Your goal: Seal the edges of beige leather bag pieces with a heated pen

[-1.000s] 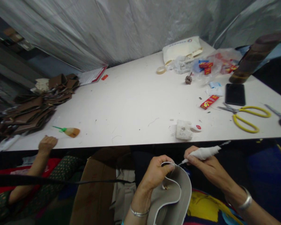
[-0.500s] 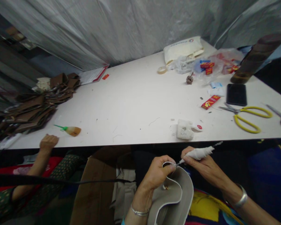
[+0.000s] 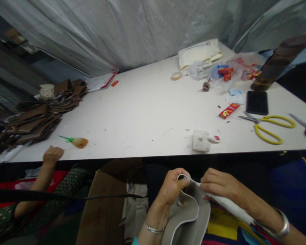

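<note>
Grey piece point(image 3: 202, 212): pale-edged, curled into folds, below the near edge of the tabletop point(image 3: 142, 115), right of centre. Left hand point(image 3: 173, 186): reaches up from the near side; grip closed, thumb and fingers pinching the piece's upper edge. Right hand point(image 3: 220, 187): angled in from near right, back of hand up; grip closed, fingers curled beside that edge, a white-wrapped tool point(image 3: 233, 208) held beneath the palm. Counts, left to right: one green-tipped bottle point(image 3: 79, 142), one white block point(image 3: 201, 141), one dark phone point(image 3: 257, 102), two scissors point(image 3: 269, 129).
</note>
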Action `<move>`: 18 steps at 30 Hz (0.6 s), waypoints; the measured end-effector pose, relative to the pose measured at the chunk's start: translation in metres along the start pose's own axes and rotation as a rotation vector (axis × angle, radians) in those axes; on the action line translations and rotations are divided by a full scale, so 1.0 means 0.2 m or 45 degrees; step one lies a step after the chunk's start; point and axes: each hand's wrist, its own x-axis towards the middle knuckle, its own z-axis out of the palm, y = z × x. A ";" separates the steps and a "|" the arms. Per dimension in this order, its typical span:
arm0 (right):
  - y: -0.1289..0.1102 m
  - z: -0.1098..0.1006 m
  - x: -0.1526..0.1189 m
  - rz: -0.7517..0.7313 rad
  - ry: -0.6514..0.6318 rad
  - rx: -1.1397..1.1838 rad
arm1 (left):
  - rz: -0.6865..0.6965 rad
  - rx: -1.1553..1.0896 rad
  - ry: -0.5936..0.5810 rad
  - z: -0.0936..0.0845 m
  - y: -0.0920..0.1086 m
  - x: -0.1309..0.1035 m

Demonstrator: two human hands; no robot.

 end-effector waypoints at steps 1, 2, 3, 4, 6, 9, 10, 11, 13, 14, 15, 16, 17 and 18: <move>0.00 0.00 0.00 -0.016 0.074 0.016 | 0.015 0.023 -0.002 0.00 0.00 0.00; 0.00 0.00 -0.01 -0.023 0.170 0.042 | 0.032 0.051 0.003 0.01 0.00 0.00; 0.01 0.01 -0.02 -0.004 0.278 0.073 | 0.049 0.080 0.013 0.01 0.00 -0.01; 0.02 0.03 -0.02 0.045 0.384 0.108 | 0.064 0.109 0.024 0.01 0.00 -0.01; 0.04 0.07 -0.04 0.225 0.554 0.206 | 0.087 0.165 0.047 0.01 0.00 -0.02; 0.06 0.15 -0.05 0.479 0.666 0.467 | 0.138 0.266 0.074 0.01 0.00 -0.03; 0.06 0.17 -0.05 0.526 0.675 0.552 | 0.159 0.300 0.082 0.01 0.00 -0.03; 0.06 0.19 -0.04 0.558 0.680 0.612 | 0.177 0.332 0.086 0.01 0.00 -0.03; 0.06 0.22 -0.02 0.602 0.676 0.638 | 0.203 0.390 0.085 0.02 0.01 -0.04; 0.05 0.23 -0.02 0.619 0.667 0.614 | 0.208 0.419 0.080 0.03 0.01 -0.04; 0.05 0.24 -0.01 0.638 0.660 0.571 | 0.208 0.445 0.076 0.03 0.02 -0.05; 0.04 0.25 -0.01 0.662 0.648 0.518 | 0.205 0.468 0.069 0.04 0.02 -0.05; 0.04 0.26 -0.01 0.687 0.632 0.464 | 0.208 0.489 0.060 0.04 0.03 -0.06; 0.04 0.27 -0.01 0.705 0.618 0.417 | 0.218 0.505 0.054 0.04 0.03 -0.06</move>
